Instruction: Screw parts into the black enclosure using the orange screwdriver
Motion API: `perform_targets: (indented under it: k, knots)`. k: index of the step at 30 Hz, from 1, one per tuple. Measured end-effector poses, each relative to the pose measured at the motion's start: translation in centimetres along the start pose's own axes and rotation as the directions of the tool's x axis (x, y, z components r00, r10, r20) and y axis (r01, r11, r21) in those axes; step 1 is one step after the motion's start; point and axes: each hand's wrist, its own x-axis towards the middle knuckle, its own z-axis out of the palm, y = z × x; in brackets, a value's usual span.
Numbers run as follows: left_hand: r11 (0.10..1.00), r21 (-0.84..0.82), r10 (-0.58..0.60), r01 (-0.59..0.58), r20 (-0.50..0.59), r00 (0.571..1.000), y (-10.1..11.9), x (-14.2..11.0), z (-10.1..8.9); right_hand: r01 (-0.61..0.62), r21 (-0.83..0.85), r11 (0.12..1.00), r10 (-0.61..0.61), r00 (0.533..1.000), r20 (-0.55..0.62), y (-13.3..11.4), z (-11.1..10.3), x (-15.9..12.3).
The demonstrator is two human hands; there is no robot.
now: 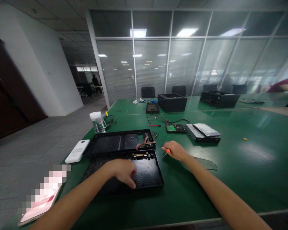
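A black, shallow case panel [150,171] lies on the table before me, with a brass-coloured strip and small fittings at its far edge. Above its middle is my left hand [124,172], fingers loosely bent and thumb apart from them; no object shows between them. My right hand [175,150] is closed around an orange-handled screwdriver [168,151], its tip pointing down and left beside the panel's right edge. Directly behind the panel lies a second black case part [110,142], with striped ribbon wires [146,143] at its right end.
A green circuit board [174,128] and a silver-and-black drive unit [203,132] lie beyond my right hand. At left are a clear bottle [97,123], a white phone-like object [77,151] and a pink-screened device [43,204]. Black computer cases [172,103] stand farther back.
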Motion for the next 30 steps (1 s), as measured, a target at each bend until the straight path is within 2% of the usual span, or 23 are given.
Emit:
perform_targets:
  k: [2, 4, 6, 9, 12, 17, 23, 30]
  knots:
    - [0.995, -0.033, 0.085, -0.091, -0.15, 0.985, -1.0, 2.0, -0.7, 0.029, -0.04, 0.999, -0.029, 1.0, -0.001, -0.4, -0.1, 0.2]
    - [0.986, 0.088, 0.161, -0.139, -0.324, 0.932, -1.8, 4.3, -0.6, 0.025, -0.042, 0.999, -0.025, 1.0, -0.008, -0.4, -0.3, 0.2]
    - [0.962, 0.232, 0.229, -0.144, -0.401, 0.887, -2.4, 6.3, 0.1, 0.003, -0.027, 1.0, -0.004, 1.0, -0.01, 0.0, -0.5, 0.0]
    - [0.93, 0.335, 0.295, -0.15, -0.436, 0.85, -3.2, 7.9, 1.7, -0.041, 0.004, 0.999, 0.041, 0.999, -0.018, 0.7, -0.5, -0.3]
    - [0.92, 0.37, 0.31, -0.131, -0.482, 0.819, -3.8, 8.3, 2.8, -0.083, 0.045, 0.996, 0.084, 0.996, -0.027, 1.1, -0.2, -0.4]
    - [0.88, 0.463, 0.35, -0.107, -0.479, 0.805, -3.9, 8.4, 3.5, -0.089, 0.086, 0.992, 0.092, 0.996, -0.022, 0.8, 0.2, -0.2]
    - [0.917, 0.381, 0.329, -0.113, -0.567, 0.755, -4.3, 8.9, 3.8, -0.077, 0.116, 0.99, 0.083, 0.995, -0.048, 0.8, 0.3, -0.2]
    - [0.903, 0.365, 0.406, -0.226, -0.553, 0.728, -5.2, 8.3, 3.6, -0.069, 0.13, 0.989, 0.076, 0.996, -0.055, 1.2, 0.5, -0.1]
